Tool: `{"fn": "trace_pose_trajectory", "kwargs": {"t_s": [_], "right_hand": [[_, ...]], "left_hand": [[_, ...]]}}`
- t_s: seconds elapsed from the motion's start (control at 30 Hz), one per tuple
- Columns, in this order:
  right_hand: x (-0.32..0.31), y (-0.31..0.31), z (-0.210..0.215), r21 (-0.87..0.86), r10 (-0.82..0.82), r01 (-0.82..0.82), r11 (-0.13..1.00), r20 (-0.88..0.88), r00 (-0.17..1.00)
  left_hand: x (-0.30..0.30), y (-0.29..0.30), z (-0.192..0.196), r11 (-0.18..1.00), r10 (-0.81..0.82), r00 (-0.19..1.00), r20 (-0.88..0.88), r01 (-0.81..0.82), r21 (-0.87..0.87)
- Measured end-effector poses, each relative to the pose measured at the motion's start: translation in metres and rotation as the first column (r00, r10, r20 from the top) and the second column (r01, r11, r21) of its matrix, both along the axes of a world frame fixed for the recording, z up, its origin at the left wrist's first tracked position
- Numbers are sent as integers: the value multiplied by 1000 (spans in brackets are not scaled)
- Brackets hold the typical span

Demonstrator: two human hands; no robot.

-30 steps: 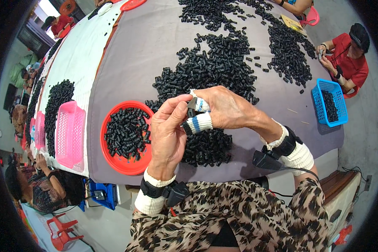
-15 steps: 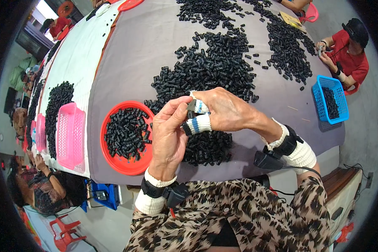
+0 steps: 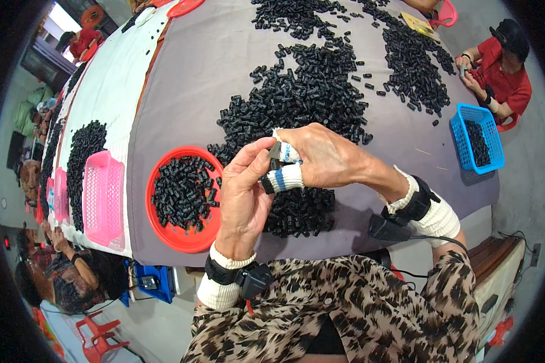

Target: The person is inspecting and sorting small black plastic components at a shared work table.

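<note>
My left hand (image 3: pixel 245 193) and my right hand (image 3: pixel 330 157) meet above the near edge of a pile of small black cylindrical parts (image 3: pixel 303 97). White cloth coverings, one with blue stripes, wrap fingers of my right hand. Between the fingertips shows a small flat grey piece (image 3: pixel 275 150), blade-like in shape, gripped by my right hand. My left thumb and forefinger are pinched together against it. Whatever else they hold is hidden by the fingers. A red round tray (image 3: pixel 157 227) full of the same black parts stands just left of my left hand.
The grey tablecloth (image 3: pixel 181 91) bears more black parts at the far right. A blue basket (image 3: pixel 493 130) at the right edge stands near a person in red (image 3: pixel 511 85). To the left are a pink basket (image 3: pixel 103 199) and another person's arm (image 3: pixel 82 266).
Both hands keep nearly the same place and grip. The grey piece is tilted slightly differently between the fingertips. The view has shifted a little.
</note>
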State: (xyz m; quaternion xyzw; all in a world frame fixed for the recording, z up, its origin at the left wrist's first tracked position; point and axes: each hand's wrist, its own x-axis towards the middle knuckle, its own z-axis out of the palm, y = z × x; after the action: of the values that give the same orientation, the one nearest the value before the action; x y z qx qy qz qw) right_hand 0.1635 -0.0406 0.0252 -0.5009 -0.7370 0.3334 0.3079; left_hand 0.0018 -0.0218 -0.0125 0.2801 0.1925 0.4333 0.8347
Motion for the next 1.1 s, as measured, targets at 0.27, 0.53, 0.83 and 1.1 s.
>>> {"fn": "trace_pose_trajectory", "kwargs": {"t_s": [0.27, 0.53, 0.83, 1.1], "right_hand": [[2, 1, -1, 36, -26, 26, 999, -9, 1000], [4, 3, -2, 14, -17, 17, 1000, -3, 1000], [4, 2, -1, 9, -5, 5, 1000, 12, 1000], [3, 0, -8, 86, -2, 1, 996, 17, 1000]], "left_hand": [[2, 1, 0, 1000, -10, 999, 32, 10, -10], [1, 2, -1, 1000, -23, 995, 94, 24, -1], [2, 1, 3, 1000, -18, 996, 85, 18, -5], [3, -2, 2, 1000, 29, 999, -30, -29, -6]]}}
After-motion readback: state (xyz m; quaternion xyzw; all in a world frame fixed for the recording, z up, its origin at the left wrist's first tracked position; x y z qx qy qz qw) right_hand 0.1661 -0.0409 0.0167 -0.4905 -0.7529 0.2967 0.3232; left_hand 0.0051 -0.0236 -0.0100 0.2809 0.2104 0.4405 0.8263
